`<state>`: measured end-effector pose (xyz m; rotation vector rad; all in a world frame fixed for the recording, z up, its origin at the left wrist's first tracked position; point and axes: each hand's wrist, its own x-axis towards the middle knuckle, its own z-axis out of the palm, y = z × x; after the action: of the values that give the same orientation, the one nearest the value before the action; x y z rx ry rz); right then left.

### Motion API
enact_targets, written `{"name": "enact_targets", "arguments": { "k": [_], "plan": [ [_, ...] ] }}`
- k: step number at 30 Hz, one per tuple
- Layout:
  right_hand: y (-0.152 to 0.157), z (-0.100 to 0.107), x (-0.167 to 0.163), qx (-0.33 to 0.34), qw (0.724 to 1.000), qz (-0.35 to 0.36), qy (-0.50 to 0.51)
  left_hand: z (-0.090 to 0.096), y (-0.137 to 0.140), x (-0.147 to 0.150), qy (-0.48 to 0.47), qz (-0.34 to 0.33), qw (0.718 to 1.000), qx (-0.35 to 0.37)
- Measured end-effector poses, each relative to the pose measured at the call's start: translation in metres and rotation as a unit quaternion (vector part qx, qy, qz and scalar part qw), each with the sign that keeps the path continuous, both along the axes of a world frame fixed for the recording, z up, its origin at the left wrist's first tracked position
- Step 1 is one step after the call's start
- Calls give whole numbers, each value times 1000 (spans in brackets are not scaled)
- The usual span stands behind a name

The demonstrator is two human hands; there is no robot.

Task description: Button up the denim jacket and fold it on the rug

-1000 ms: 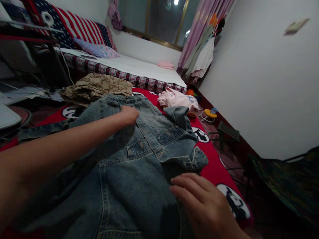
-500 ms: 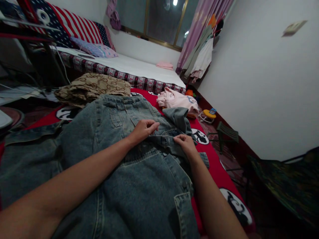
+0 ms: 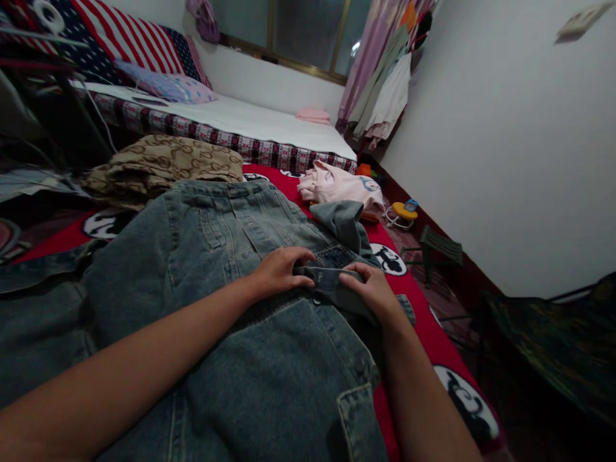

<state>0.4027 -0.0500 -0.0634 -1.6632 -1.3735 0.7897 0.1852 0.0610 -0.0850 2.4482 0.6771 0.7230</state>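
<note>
A faded blue denim jacket (image 3: 269,359) lies spread across the red bedding, one sleeve stretched out to the left. Near its middle, a buttoned edge strip is lifted up. My left hand (image 3: 282,273) has its thumb and fingers curled around the left end of this strip. A little to the right, my right hand (image 3: 370,289) pinches the same strip between thumb and fingers. Below the strip, metal buttons (image 3: 359,366) show along the jacket's front edge. Part of the strip's underside is hidden by my hands.
A folded brown patterned cloth (image 3: 168,163) lies beyond the jacket, and a folded pink shirt (image 3: 341,186) at the right. Red bedding (image 3: 433,346) shows along the right side. Past it stand a yellow stool (image 3: 403,213) and a dark green stool (image 3: 440,247).
My left hand has come down to the strip's edge, its fingers now around it. My right hand has shifted slightly right and keeps its pinch. The view has turned a little.
</note>
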Motion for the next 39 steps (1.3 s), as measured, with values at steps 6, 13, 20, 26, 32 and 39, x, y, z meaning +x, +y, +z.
{"name": "enact_targets", "arguments": {
  "k": [6,13,20,26,32,39],
  "plan": [
    [-82,39,22,-37,993,69,-91,1,8,-4,-10,-61,998,-6],
    [-134,23,3,47,988,95,-116,12,14,-12,24,18,997,65],
    [-140,15,0,72,980,94,-158,2,18,-12,5,22,997,69],
    [-118,67,-20,115,945,14,-306,3,9,1,-85,-48,995,35],
    [-32,70,-79,103,917,14,-386,1,4,2,-36,-31,999,17],
    [39,9,-36,-6,993,116,26,9,11,-3,-62,-138,960,-237]
  ]
}}
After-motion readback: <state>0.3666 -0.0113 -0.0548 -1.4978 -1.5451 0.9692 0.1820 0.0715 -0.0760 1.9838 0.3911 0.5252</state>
